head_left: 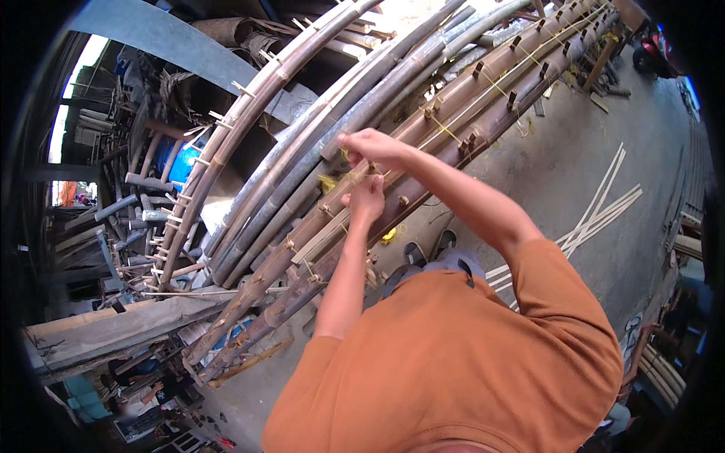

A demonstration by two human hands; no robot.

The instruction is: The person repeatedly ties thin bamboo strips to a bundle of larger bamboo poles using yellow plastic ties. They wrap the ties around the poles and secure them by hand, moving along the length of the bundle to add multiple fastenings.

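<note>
Two long brown bamboo poles (453, 98) run side by side from lower left to upper right, with short pegs standing out of them. Between them lie thin bamboo strips (325, 240), bound at intervals with yellow string (496, 85). My right hand (375, 148) is closed over the far pole, a bit of yellow string showing under its fingers. Just nearer to me, my left hand (366, 199) is closed at the strips, its fingertips pinched together. What the left fingers hold is too small to make out. A yellow string bundle (327, 183) lies left of my hands.
Several curved bamboo poles (332, 113) lie beyond, one row bristling with pegs (181, 200). Pale bamboo strips (604, 208) rest on the concrete floor at right. A yellow roll (390, 235) sits below the poles. A concrete ledge (136, 325) stands at left; a motorbike (655, 53) at upper right.
</note>
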